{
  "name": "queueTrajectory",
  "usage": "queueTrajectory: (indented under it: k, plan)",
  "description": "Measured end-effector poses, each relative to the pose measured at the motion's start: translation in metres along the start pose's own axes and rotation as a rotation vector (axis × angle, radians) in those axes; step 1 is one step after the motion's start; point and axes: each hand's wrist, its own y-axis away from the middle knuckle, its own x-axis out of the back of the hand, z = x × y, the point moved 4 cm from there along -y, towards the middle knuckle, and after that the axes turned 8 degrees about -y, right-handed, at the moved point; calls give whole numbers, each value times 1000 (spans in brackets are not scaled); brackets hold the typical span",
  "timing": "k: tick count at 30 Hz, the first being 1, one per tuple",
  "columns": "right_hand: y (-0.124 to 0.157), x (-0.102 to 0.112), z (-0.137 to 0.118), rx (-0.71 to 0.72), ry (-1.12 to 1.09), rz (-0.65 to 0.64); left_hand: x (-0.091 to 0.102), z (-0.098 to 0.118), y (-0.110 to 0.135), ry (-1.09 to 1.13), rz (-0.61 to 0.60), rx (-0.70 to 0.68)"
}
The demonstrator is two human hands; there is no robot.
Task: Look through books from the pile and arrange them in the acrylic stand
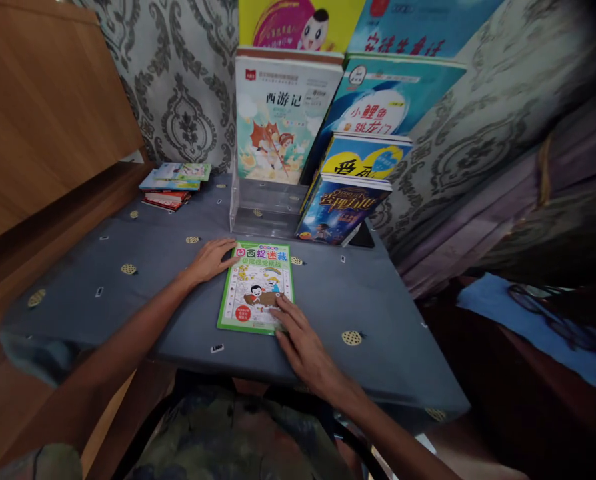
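From where I stand, one green-edged book (257, 277) lies face up on the table (388, 293), between the person's two hands. The left hand (212, 261) is palm down, fingers loosely together, tips at the book's upper left corner. The right hand (304, 343) is unclenched too, its fingers slightly parted over the lower right of the cover. Neither grips anything; whether the right fingers press or merely rest, I cannot tell.

To my eye this is a steadying hold, and the opposite corners suit it: each hand checks the other, so the book is less likely to swivel. Light, flat fingers would serve best, since a thin cover could crease or skid under a hard push. Pressure ought to be even on both sides, with the right fingers nearer the edge so the cover shows.

As for counts, one clear rack (265, 223) stands beyond both hands. Six front covers face out from it: two in the column nearer the left hand, four in the other. Further books sit behind some, too hidden to number. Past the left hand is one pile of booklets (175, 183), its layers too small to count. Well beyond the right hand lies one blue cloth (498, 313).
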Motion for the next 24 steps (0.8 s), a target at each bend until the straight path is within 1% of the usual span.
queueTrajectory:
  k: [2,5,8,10,12,16,18,20,22,24]
  plan:
    - [-4,4,11,-16,7,-8,0,1,0,-13,-1,5]
    - [-18,7,25,-66,22,-24,-1,5,1,-35,-2,7]
    - [-33,8,27,-90,18,-24,-1,8,0,-59,-4,5]
    - [-38,5,19,-92,-14,-29,1,8,-4,-77,-20,-8]
    - [-41,0,6,-105,-84,-54,4,7,-11,-99,-54,-49]
    - [-49,-18,-26,-119,-345,-164,14,12,-33,-196,-103,-117]
    - [-56,-26,-35,-109,-494,-206,19,22,-41,-262,-119,-122]
    - [-63,-29,-35,-117,-594,-206,21,36,-42,-307,-140,-122]
    - [-68,-24,-25,-157,-647,-159,22,53,-35,-319,-157,-120]
    - [-72,-11,-6,-215,-667,-61,22,73,-21,-296,-163,-136]
